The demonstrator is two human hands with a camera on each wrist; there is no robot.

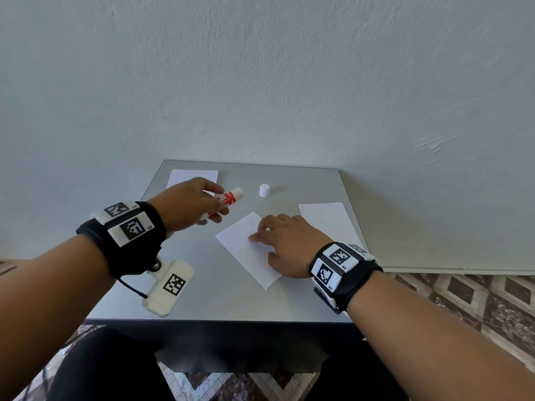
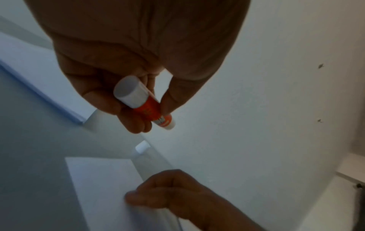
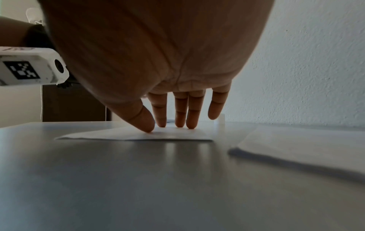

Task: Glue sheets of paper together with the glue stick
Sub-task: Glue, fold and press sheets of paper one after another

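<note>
At the far left of the grey desk (image 1: 220, 299) lay a white sheet (image 1: 185, 176), and just in front of it the left hand (image 1: 185, 202) hung above the desk, its grip clamped around the red-and-white glue stick (image 1: 227, 199), thumb and fingers curled round the barrel with the uncapped tip pointing away. The white cap (image 1: 264, 190) stood upright further right, well apart from the stick. The right hand (image 1: 285, 241) had its grip apart, straight fingertips (image 3: 190, 125) pressing down the middle sheet (image 1: 246, 247), with another sheet (image 1: 330, 218) lying near the desk's right edge.
</note>
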